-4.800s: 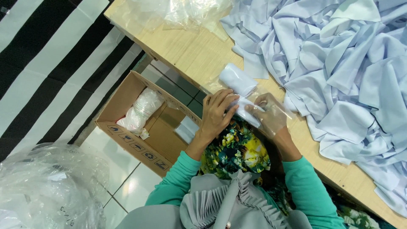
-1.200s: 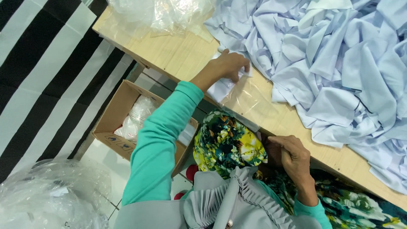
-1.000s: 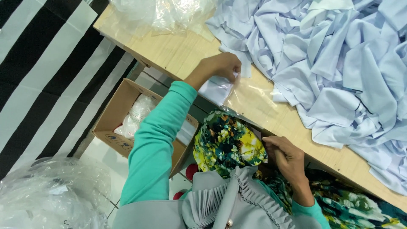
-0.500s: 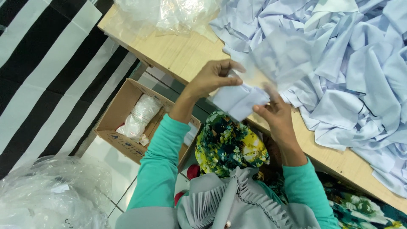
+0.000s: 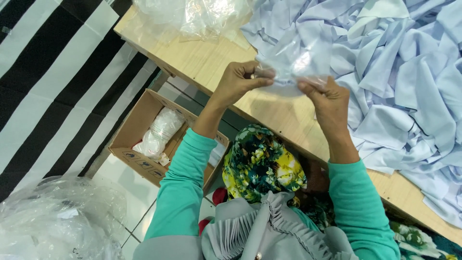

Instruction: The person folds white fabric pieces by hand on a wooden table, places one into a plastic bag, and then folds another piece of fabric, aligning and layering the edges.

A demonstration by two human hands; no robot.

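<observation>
clear plastic bag [image 5: 294, 62] is pinched at its edges by left hand [image 5: 239, 82] and right hand [image 5: 327, 98], fingers clamped, at upper centre above the wooden worktop [image 5: 202, 58], apparently empty, blue cloth pile [image 5: 409, 72] unpacked.

1 head camera looks steeply down, close over the wooden table [image 5: 202, 62].

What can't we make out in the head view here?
- Clear plastic bag between left hand and right hand: its contents blur into the pale blue cloth pile behind.
- Cardboard box: its near end is hidden by the left sleeve.
- Cloth pile: cut off by the top and right edges.
</observation>
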